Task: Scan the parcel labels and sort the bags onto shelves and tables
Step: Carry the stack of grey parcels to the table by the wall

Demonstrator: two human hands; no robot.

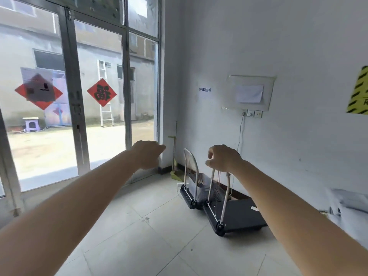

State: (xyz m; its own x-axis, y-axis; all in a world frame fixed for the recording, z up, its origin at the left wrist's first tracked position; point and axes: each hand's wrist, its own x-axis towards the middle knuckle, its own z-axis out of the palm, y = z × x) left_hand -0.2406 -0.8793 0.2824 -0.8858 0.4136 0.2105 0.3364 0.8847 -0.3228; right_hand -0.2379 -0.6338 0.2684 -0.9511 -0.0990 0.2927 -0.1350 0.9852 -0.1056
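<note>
Two carts by the wall, far cart [187, 198] and near cart [239, 216]. My right hand [223, 158] curls over the near cart's handle, top bar hidden under it; left hand [148, 154] is loose in the air, holding nothing. Wall label [205, 89] reads 停车区域; yellow-black sign [358, 90] and pale parcel bags [348, 206] are cropped at the right edge, detail blurred.

Top bar of near trolley handle [211, 184] lay hidden under right hand [223, 158], which gripped it; fingertips tucked out of sight. Left hand [148, 154] was motion-blurred, finger pose unclear. Far trolley [186, 197] stood partly hidden behind near one. Yellow-black sign [358, 90] was cut off by right edge, lettering incomplete. Pale bags [348, 206] were cropped there too, blurred, labels unreadable. Paper [39, 88] covered red diamond [22, 90], hiding its character. Forearms ran off bottom edge.
</note>
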